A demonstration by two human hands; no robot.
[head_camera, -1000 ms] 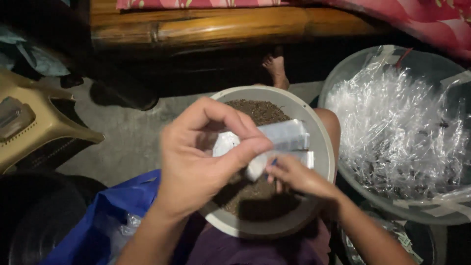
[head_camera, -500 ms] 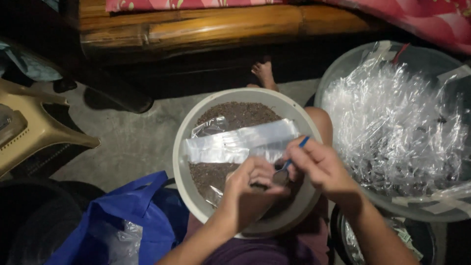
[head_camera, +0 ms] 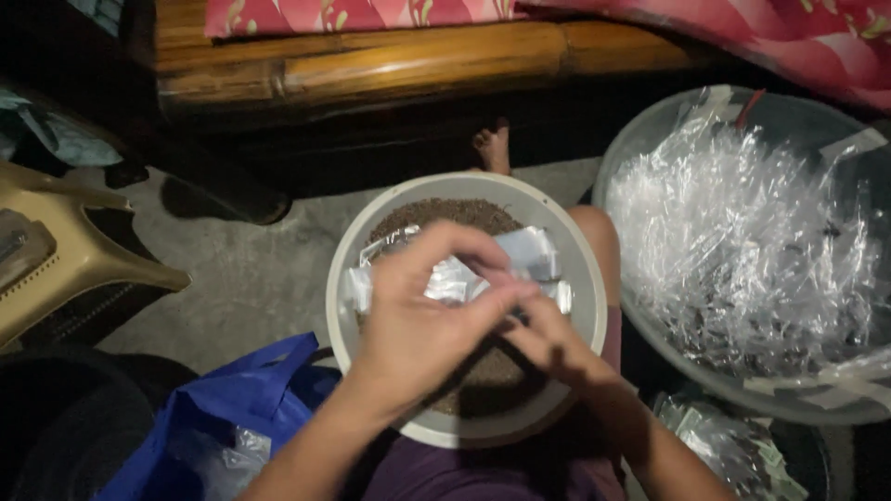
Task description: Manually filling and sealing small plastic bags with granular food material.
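- While the left hand [head_camera: 422,325] arches over the middle of the round pale bowl [head_camera: 580,269], its fingers and thumb are pinched together on a small clear plastic packet [head_camera: 455,278] that lies across the bowl just beyond the knuckles.
- Touching the left fingertips from the right, the right hand [head_camera: 552,339] has its fingers closed on the near end of the same packet; whether it holds anything else cannot be told, as the fingers hide it.
- Under both hands, the bowl is filled with a dark brown grainy stuff [head_camera: 445,218], and the packet rests on top of it.
- Beyond the bowl, past the fingertips, a bare foot [head_camera: 492,148] rests on the grey floor [head_camera: 251,269], with a bamboo bench [head_camera: 390,70] and a red patterned cloth [head_camera: 789,32] farther off.
- Well to the right of the right hand stands a large basin [head_camera: 640,158] heaped with crumpled clear plastic packets [head_camera: 742,241].
- Near the left forearm, a blue bag [head_camera: 232,408] lies open with clear plastic inside.
- Far to the left of the left hand, a tan plastic stool [head_camera: 65,260] shows at the edge.
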